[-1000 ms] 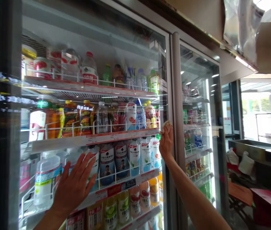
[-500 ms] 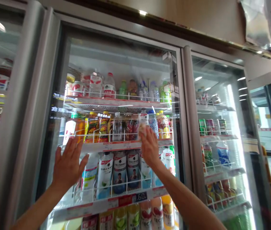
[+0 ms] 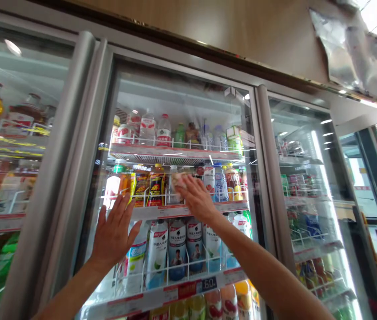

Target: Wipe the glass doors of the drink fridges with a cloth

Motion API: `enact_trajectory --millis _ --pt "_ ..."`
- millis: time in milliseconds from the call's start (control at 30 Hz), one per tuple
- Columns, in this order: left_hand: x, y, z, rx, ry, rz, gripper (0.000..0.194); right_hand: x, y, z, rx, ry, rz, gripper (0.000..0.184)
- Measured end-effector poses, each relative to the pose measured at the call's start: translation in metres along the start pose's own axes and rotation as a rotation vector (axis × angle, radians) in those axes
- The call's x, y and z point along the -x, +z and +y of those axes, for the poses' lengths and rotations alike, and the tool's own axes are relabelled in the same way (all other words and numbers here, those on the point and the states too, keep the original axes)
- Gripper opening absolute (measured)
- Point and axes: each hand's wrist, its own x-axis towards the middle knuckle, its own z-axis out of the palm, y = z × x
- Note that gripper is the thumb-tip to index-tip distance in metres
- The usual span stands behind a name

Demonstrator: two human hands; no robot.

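Against the glass door (image 3: 181, 102) of an upright drinks cooler, my left hand (image 3: 113, 233) lies flat with its fingers spread, holding nothing. To its right and a little higher, my right hand (image 3: 196, 195) presses a small pale cloth (image 3: 177, 182) to the glass under its fingertips. The cloth is mostly hidden by the fingers. Behind the glass, rows of bottles stand on wire-fronted shelves; a white-labelled bottle (image 3: 157, 251) is between the two hands, one shelf lower.
A grey metal door frame (image 3: 55, 178) runs down on the left, with another cooler section beyond it. On the right is a further glass door (image 3: 303, 178) with cans and bottles inside. A wooden panel (image 3: 228, 31) spans above, and silvery plastic sheeting (image 3: 344, 49) hangs at upper right.
My right hand with the cloth has slid left across the glass, closer to my left hand. My left hand keeps its flat pose. The view has shifted slightly.
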Motion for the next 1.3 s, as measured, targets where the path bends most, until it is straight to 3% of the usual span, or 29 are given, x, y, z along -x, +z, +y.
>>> enact_trajectory --millis 100,167,233,333,400,433,533,600,667,767,833,900,1000,1067,1133,1200,1267,1300 --pt "-0.020 -0.006 -0.021 -0.028 -0.073 -0.016 0.061 -0.020 -0.011 0.035 0.073 0.393 0.200 0.051" --pt "-0.029 -0.008 -0.031 -0.039 -0.119 -0.028 0.060 -0.038 -0.011 0.038 0.080 0.518 0.275 0.054" --pt "-0.032 -0.008 -0.036 -0.034 -0.137 -0.042 0.061 -0.050 -0.002 0.011 0.043 0.407 0.222 0.058" --pt "-0.030 -0.007 -0.036 -0.022 -0.141 -0.041 0.061 -0.049 0.011 -0.044 -0.018 0.017 0.005 0.066" --pt "-0.028 -0.008 -0.037 -0.009 -0.131 -0.037 0.060 -0.050 0.013 -0.057 -0.015 -0.101 -0.074 0.066" --pt "-0.029 -0.009 -0.038 -0.001 -0.123 -0.034 0.060 -0.055 0.011 -0.053 -0.004 -0.050 -0.060 0.064" --pt "-0.034 -0.018 -0.045 0.024 -0.102 -0.008 0.059 -0.083 0.008 -0.029 0.018 0.335 0.108 0.057" --pt "-0.038 -0.027 -0.050 0.049 -0.089 0.011 0.059 -0.093 0.011 -0.034 0.001 0.385 0.136 0.056" --pt "-0.041 -0.036 -0.052 0.080 -0.061 0.026 0.060 -0.081 0.017 -0.063 -0.018 0.170 0.044 0.057" --pt "-0.040 -0.048 -0.054 0.111 -0.023 0.056 0.060 -0.032 0.022 -0.118 -0.028 -0.229 -0.126 0.054" --pt "-0.037 -0.053 -0.055 0.119 -0.016 0.075 0.060 -0.013 0.021 -0.134 -0.035 -0.395 -0.189 0.049" --pt "-0.036 -0.056 -0.059 0.118 -0.030 0.087 0.059 -0.024 0.019 -0.129 -0.020 -0.314 -0.191 0.049" --pt "-0.038 -0.059 -0.065 0.128 -0.084 0.105 0.057 -0.073 0.019 -0.117 0.019 0.078 -0.110 0.051" --pt "-0.039 -0.059 -0.068 0.147 -0.110 0.106 0.056 -0.088 0.022 -0.127 0.016 0.103 -0.094 0.050" --pt "-0.036 -0.058 -0.068 0.166 -0.114 0.114 0.056 -0.068 0.026 -0.152 -0.004 -0.100 -0.143 0.047" --pt "-0.030 -0.056 -0.066 0.181 -0.089 0.111 0.057 -0.021 0.027 -0.177 -0.025 -0.327 -0.213 0.042" --pt "-0.022 -0.053 -0.061 0.191 -0.045 0.098 0.058 0.030 0.022 -0.180 -0.040 -0.473 -0.266 0.040" --pt "-0.018 -0.050 -0.057 0.196 -0.023 0.083 0.058 0.048 0.018 -0.170 -0.035 -0.487 -0.277 0.041"
